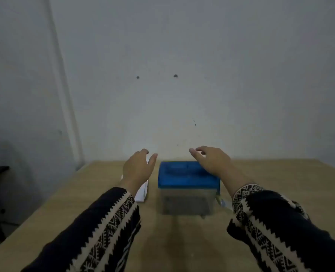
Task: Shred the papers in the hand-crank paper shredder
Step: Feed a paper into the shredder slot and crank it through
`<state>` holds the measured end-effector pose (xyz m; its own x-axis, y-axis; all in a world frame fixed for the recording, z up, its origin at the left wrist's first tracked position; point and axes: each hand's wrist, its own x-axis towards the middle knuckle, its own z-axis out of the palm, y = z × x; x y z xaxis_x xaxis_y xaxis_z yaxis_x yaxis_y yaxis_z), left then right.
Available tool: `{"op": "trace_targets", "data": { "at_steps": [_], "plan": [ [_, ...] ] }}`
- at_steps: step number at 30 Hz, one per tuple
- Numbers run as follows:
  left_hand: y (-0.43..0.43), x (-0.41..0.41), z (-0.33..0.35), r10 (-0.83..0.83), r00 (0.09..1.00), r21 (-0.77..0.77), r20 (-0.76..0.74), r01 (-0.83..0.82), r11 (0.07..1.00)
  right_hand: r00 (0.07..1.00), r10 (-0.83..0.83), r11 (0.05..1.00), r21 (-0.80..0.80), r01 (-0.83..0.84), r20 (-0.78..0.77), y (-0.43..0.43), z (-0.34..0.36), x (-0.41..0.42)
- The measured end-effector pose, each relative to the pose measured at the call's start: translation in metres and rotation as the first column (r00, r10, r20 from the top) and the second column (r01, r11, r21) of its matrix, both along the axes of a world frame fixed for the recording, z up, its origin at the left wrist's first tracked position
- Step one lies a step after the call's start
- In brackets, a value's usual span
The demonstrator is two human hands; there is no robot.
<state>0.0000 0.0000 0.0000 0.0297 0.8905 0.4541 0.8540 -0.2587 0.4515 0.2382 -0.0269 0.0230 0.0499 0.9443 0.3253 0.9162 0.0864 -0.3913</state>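
One hand-crank paper shredder (188, 179), blue lid over a clear bin, stands at the middle of one wooden table (182, 242). One stack of white papers (143, 193) lies just left of it, sheet count indeterminate. Two hands are raised, fingers spread, gripping nothing: left hand (139, 169) above the papers, right hand (211, 161) above the lid's far right corner. Any markings are too blurred to read.

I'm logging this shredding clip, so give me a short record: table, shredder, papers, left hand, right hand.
table: light wood, against a plain wall
shredder: blue lid, clear bin, standing on the table
papers: white stack lying left of the shredder, partly hidden by the left hand
left hand: open, above the papers, holding nothing
right hand: open, above the shredder's lid; contact unclear
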Motion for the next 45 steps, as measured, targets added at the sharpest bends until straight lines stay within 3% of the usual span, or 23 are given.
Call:
{"op": "trace_targets", "data": {
  "at_steps": [4,7,18,25,30,34,45],
  "plan": [
    [-0.002,-0.014,-0.028,0.089,0.995,-0.088,0.045,-0.084,0.993,0.984,-0.099,0.99,0.086,0.113,-0.149,-0.01,-0.024,0.005],
    [0.007,-0.019,-0.052,0.152,0.987,-0.132,0.047,-0.145,0.981,0.924,-0.127,0.977,0.114,0.179,-0.361,-0.007,-0.036,0.002],
    [0.045,-0.029,-0.101,0.479,0.876,-0.502,-0.063,-0.442,0.743,0.89,-0.202,0.952,0.129,0.276,-0.409,0.026,-0.042,-0.004],
    [0.058,-0.035,-0.103,0.455,0.842,-0.437,-0.289,-0.539,0.721,0.874,-0.195,0.952,0.129,0.278,-0.446,0.043,-0.039,-0.003],
    [0.056,-0.034,-0.113,0.468,0.834,-0.351,-0.293,-0.549,0.758,0.862,-0.198,0.949,0.128,0.287,-0.467,0.055,-0.037,-0.007],
    [0.049,-0.028,-0.129,0.496,0.832,-0.269,-0.249,-0.552,0.789,0.864,-0.196,0.947,0.138,0.289,-0.463,0.06,-0.036,-0.009],
    [0.057,-0.03,-0.131,0.587,0.809,-0.286,-0.033,-0.57,0.77,0.854,-0.175,0.95,0.146,0.278,-0.49,0.067,-0.037,-0.008]
  ]
}}
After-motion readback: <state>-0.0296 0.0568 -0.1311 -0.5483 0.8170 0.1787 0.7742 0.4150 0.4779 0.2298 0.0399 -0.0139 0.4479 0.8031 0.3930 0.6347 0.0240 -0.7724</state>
